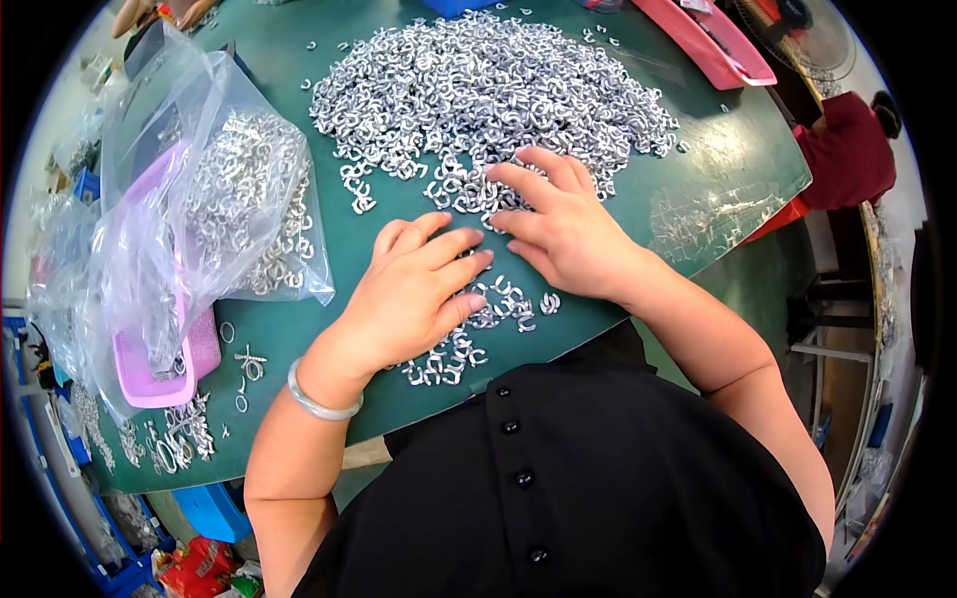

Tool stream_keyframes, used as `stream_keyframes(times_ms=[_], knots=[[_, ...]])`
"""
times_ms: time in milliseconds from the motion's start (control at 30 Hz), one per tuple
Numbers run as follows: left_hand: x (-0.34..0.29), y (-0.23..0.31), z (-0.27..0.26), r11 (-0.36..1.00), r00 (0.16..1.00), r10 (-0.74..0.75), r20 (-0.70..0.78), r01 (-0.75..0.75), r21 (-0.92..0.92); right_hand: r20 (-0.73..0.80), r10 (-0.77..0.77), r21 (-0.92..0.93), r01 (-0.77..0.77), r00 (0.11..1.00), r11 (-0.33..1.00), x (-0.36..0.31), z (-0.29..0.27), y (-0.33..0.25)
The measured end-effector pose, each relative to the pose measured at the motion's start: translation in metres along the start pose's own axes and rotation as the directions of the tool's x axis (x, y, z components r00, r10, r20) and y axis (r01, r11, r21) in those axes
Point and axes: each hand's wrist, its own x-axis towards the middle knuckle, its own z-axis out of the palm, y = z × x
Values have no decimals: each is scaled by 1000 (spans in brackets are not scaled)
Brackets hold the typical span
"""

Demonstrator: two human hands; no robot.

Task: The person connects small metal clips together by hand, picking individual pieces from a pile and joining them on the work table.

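A broad heap of small silver U-shaped metal pieces [488,90] covers the far middle of the green table [369,239]. My right hand [563,224] lies at the heap's near edge, fingers spread and touching the pieces there. Closer to me, my left hand [414,289] rests palm down with its fingers apart, beside a smaller scatter of the same pieces [508,304]. Another loose cluster of pieces [444,361] sits below that hand, near the table's front edge. Neither hand visibly grips a piece; what lies under the palms is hidden.
On the left, a clear plastic bag of silver pieces [254,199] leans over a purple basket [159,384]. Metal rings and small parts [184,429] lie near it. A pink tray [708,45] stands at the far right. Beyond the right edge is a person in dark red [847,149].
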Motion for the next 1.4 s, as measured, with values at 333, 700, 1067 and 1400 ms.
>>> stream_keyframes(times_ms=[333, 700, 1067, 1400], knots=[[-3, -1, -3, 996, 1000, 9, 0, -9, -91, -15, 38, 111, -36, 999, 993, -3, 0, -2], [4, 3, 2, 992, 992, -106, -72, 101, -75, 4, -13, 136, 13, 1000, 991, -9, 0, -4], [8, 12, 3, 999, 999, -33, 8, 34, -40, -45, 95, 45, -93, 994, 995, -23, -4, 5], [6, 11, 5, 997, 1000, 23, -6, -23, -68, -72, 143, 29, -141, 987, 990, -19, 2, -1]])
